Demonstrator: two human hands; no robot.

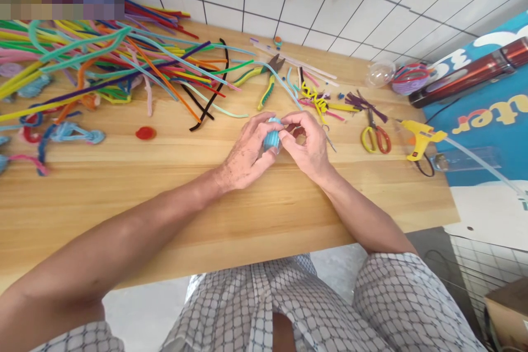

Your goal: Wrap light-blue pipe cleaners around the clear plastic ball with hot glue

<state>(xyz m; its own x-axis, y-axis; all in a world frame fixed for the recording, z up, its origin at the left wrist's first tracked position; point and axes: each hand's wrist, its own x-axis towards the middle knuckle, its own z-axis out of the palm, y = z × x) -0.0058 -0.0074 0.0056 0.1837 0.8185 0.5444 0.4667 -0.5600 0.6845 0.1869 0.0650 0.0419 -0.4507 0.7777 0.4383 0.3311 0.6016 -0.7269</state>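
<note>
My left hand (247, 154) is closed around a small light-blue coil of pipe cleaner (272, 136) above the wooden table (173, 203). My right hand (307, 146) pinches the same coil from the right, fingers pressed together at its top. A loose light-blue strand (284, 85) runs from the coil toward the back of the table. Both hands are in the middle of the table, near its front half.
A big heap of coloured pipe cleaners (103, 60) covers the back left. Green-handled pliers (266, 80), yellow-orange scissors (376, 136) and a yellow glue gun (421, 140) lie behind and right of the hands. A red disc (146, 133) sits left. A tiled wall stands behind.
</note>
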